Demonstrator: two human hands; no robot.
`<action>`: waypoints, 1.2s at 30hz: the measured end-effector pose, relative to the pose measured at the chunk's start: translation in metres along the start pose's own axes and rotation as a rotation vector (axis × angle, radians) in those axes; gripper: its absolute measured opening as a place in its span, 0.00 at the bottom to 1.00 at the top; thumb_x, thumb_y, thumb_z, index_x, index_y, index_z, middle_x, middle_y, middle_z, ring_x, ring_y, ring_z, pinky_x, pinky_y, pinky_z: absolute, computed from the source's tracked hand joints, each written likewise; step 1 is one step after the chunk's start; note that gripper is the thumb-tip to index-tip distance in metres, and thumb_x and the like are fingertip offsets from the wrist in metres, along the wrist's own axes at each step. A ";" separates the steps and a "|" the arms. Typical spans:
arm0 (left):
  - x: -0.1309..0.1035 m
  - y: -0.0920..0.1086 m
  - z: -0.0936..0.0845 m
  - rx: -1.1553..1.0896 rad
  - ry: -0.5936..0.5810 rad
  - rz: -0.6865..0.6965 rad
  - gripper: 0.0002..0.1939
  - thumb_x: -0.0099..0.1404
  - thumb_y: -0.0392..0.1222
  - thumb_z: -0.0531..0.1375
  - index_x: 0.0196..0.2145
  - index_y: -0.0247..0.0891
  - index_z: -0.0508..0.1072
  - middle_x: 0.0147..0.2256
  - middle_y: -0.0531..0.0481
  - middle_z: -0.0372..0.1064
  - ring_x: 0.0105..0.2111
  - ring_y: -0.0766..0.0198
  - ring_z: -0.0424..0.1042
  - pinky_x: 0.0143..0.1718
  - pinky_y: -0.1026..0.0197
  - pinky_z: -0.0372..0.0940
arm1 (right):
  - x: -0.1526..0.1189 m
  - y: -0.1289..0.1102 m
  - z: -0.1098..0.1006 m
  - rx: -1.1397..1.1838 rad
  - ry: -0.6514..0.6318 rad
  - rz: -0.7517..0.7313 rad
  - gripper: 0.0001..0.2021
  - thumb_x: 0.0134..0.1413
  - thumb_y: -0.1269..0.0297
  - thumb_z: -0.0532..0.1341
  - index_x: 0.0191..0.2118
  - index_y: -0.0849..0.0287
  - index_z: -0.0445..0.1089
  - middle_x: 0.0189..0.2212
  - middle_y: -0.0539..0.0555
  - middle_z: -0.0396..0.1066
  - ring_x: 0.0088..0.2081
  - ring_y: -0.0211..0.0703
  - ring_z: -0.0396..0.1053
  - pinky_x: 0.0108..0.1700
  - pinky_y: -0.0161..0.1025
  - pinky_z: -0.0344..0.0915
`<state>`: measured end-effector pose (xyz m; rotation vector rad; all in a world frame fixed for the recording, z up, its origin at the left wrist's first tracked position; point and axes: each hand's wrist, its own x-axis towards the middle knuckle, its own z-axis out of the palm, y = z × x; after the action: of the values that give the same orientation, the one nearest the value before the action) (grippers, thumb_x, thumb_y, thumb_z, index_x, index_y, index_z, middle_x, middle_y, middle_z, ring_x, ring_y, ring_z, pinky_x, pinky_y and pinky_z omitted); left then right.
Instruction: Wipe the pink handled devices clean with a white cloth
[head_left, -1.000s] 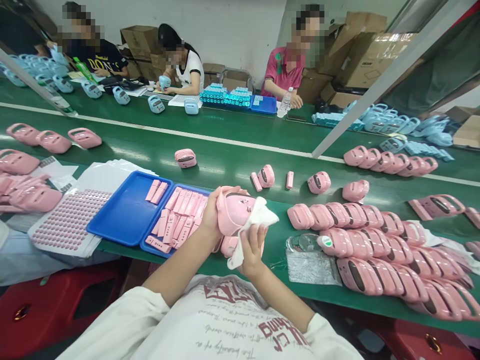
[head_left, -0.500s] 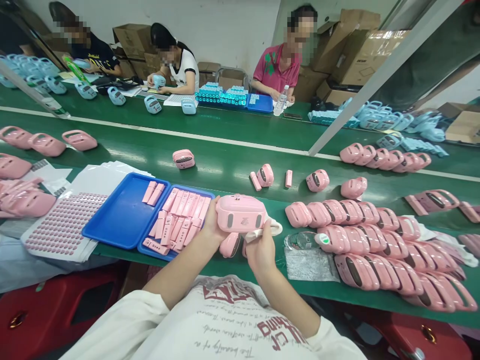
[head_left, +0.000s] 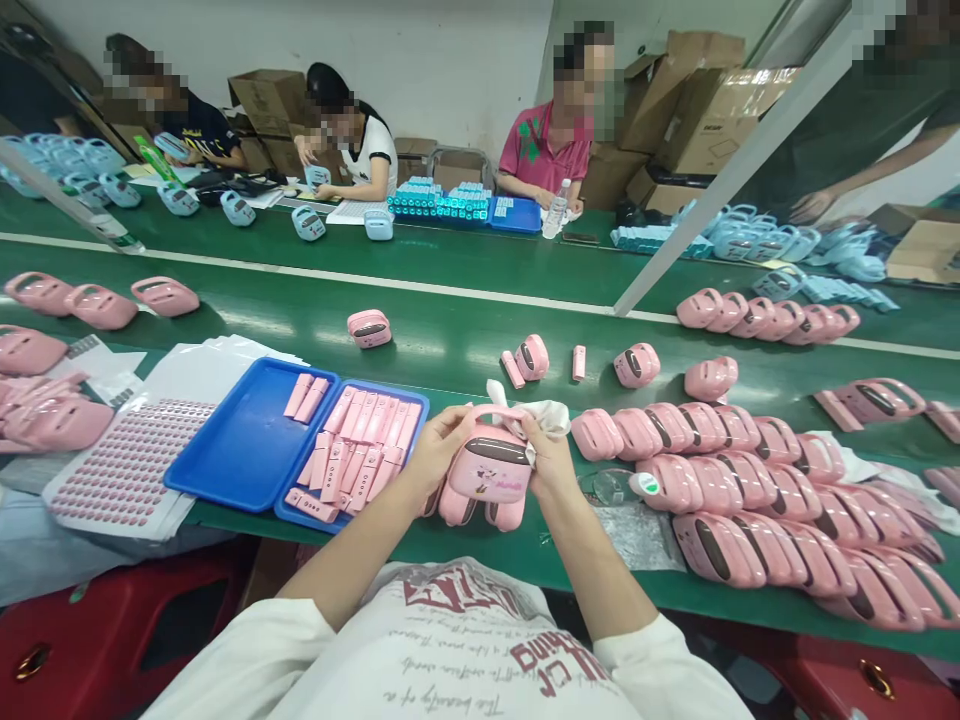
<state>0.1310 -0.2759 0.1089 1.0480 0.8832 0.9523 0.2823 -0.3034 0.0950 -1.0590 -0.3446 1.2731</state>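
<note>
Both my hands hold a pink plastic housing (head_left: pixel 487 482) with a carry handle, a dark window strip and a printed cartoon; its front faces me. My left hand (head_left: pixel 444 442) is closed on the handle's left end. On the other side, my right hand (head_left: pixel 550 458) grips the handle's right end together with a white cloth (head_left: pixel 553 416), which sticks out beyond the fingers. More pink housings (head_left: pixel 459 510) stand on the table just beneath, partly hidden by the held one.
Left lie blue trays (head_left: pixel 238 440) with pink stick-shaped parts (head_left: pixel 367 418) and sticker sheets (head_left: pixel 112 470). Rows of pink housings (head_left: pixel 720 480) fill the right, beside a clear plastic bag (head_left: pixel 637 530). Across the green table (head_left: pixel 420 270), co-workers sit by blue housings (head_left: pixel 307 223).
The housing has turned from showing its underside to standing upright with its printed front towards me. Both hands have shifted to its handle, and the cloth has moved up with my right hand.
</note>
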 end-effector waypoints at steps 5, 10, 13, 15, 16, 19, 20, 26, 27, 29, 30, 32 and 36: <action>-0.002 -0.010 -0.011 0.298 -0.172 -0.026 0.48 0.35 0.38 0.73 0.56 0.38 0.63 0.55 0.39 0.62 0.54 0.49 0.63 0.55 0.50 0.57 | 0.006 -0.004 -0.011 -0.241 -0.085 -0.178 0.21 0.40 0.51 0.67 0.36 0.63 0.71 0.33 0.54 0.73 0.35 0.38 0.70 0.41 0.36 0.67; 0.005 -0.028 -0.016 0.718 -0.211 0.191 0.33 0.42 0.41 0.70 0.48 0.39 0.69 0.50 0.41 0.67 0.52 0.46 0.64 0.54 0.47 0.58 | 0.002 0.008 -0.007 -1.055 -0.303 -0.600 0.11 0.50 0.59 0.58 0.27 0.62 0.70 0.24 0.54 0.68 0.28 0.37 0.62 0.31 0.34 0.57; 0.010 -0.036 -0.021 0.843 -0.225 0.328 0.19 0.48 0.38 0.65 0.41 0.41 0.71 0.44 0.43 0.71 0.48 0.49 0.68 0.51 0.50 0.61 | 0.001 0.024 -0.002 -1.334 -0.322 -1.005 0.07 0.49 0.67 0.56 0.30 0.61 0.70 0.25 0.54 0.67 0.29 0.39 0.60 0.31 0.35 0.52; 0.010 -0.036 -0.028 0.858 -0.212 0.373 0.23 0.48 0.37 0.64 0.44 0.42 0.70 0.46 0.44 0.70 0.50 0.50 0.67 0.53 0.51 0.60 | 0.006 0.030 -0.005 -1.273 -0.334 -1.117 0.07 0.51 0.67 0.55 0.33 0.60 0.70 0.25 0.53 0.68 0.28 0.38 0.61 0.31 0.35 0.52; 0.009 -0.035 -0.032 0.863 -0.196 0.375 0.27 0.47 0.38 0.65 0.47 0.43 0.69 0.49 0.44 0.69 0.51 0.50 0.66 0.54 0.51 0.60 | 0.010 0.031 -0.007 -1.195 -0.373 -1.103 0.08 0.53 0.64 0.56 0.32 0.60 0.69 0.25 0.52 0.68 0.27 0.37 0.61 0.31 0.34 0.53; 0.006 -0.033 -0.048 0.865 -0.154 0.323 0.35 0.43 0.37 0.67 0.51 0.43 0.67 0.52 0.43 0.66 0.53 0.48 0.64 0.54 0.49 0.60 | 0.024 0.031 -0.015 -0.980 -0.487 -0.792 0.18 0.49 0.48 0.58 0.28 0.61 0.67 0.23 0.52 0.67 0.25 0.35 0.60 0.30 0.33 0.56; 0.006 -0.034 -0.053 0.854 -0.156 0.301 0.36 0.43 0.38 0.68 0.53 0.43 0.66 0.53 0.43 0.65 0.53 0.48 0.64 0.55 0.48 0.59 | 0.029 0.032 -0.016 -0.944 -0.498 -0.665 0.21 0.46 0.44 0.59 0.26 0.61 0.67 0.21 0.51 0.65 0.24 0.34 0.59 0.29 0.33 0.56; 0.012 -0.072 -0.081 0.775 -0.060 0.144 0.36 0.52 0.44 0.65 0.58 0.35 0.60 0.57 0.37 0.59 0.57 0.50 0.60 0.58 0.48 0.56 | 0.070 0.058 -0.004 -0.930 -0.318 -0.279 0.24 0.39 0.41 0.60 0.19 0.62 0.62 0.17 0.50 0.61 0.20 0.31 0.53 0.23 0.31 0.53; 0.012 -0.078 -0.087 0.813 -0.006 0.129 0.33 0.56 0.43 0.62 0.58 0.33 0.60 0.57 0.36 0.58 0.58 0.51 0.59 0.60 0.48 0.54 | 0.082 0.062 -0.001 -0.936 -0.261 -0.246 0.24 0.39 0.42 0.60 0.20 0.62 0.62 0.17 0.51 0.62 0.21 0.31 0.54 0.23 0.31 0.53; 0.010 -0.087 -0.099 0.938 0.097 0.089 0.27 0.61 0.40 0.57 0.57 0.31 0.62 0.57 0.36 0.58 0.59 0.53 0.57 0.61 0.50 0.52 | 0.113 0.065 0.004 -0.959 -0.154 -0.175 0.22 0.41 0.44 0.60 0.21 0.62 0.63 0.18 0.51 0.63 0.21 0.32 0.55 0.23 0.31 0.53; 0.007 -0.090 -0.107 1.021 0.142 0.040 0.25 0.62 0.39 0.55 0.56 0.31 0.62 0.57 0.37 0.59 0.59 0.54 0.57 0.61 0.51 0.52 | 0.131 0.064 0.007 -0.972 -0.106 -0.145 0.21 0.43 0.46 0.59 0.22 0.63 0.63 0.19 0.51 0.64 0.22 0.32 0.57 0.24 0.31 0.54; 0.002 -0.092 -0.123 1.184 0.227 -0.106 0.23 0.63 0.37 0.54 0.56 0.30 0.63 0.56 0.38 0.59 0.59 0.56 0.58 0.61 0.55 0.53 | 0.170 0.061 0.014 -1.002 -0.070 -0.079 0.18 0.47 0.51 0.60 0.26 0.65 0.66 0.23 0.53 0.67 0.24 0.32 0.60 0.26 0.30 0.57; 0.004 -0.091 -0.149 1.337 0.342 -0.320 0.22 0.63 0.32 0.54 0.54 0.28 0.64 0.53 0.36 0.62 0.55 0.52 0.61 0.56 0.53 0.56 | 0.242 0.057 0.032 -1.075 -0.030 -0.007 0.14 0.56 0.58 0.59 0.31 0.67 0.67 0.26 0.50 0.67 0.27 0.30 0.64 0.33 0.30 0.62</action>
<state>0.0138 -0.2478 -0.0174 1.7701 2.0175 0.1507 0.3013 -0.0774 -0.0127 -1.9189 -1.1260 1.0734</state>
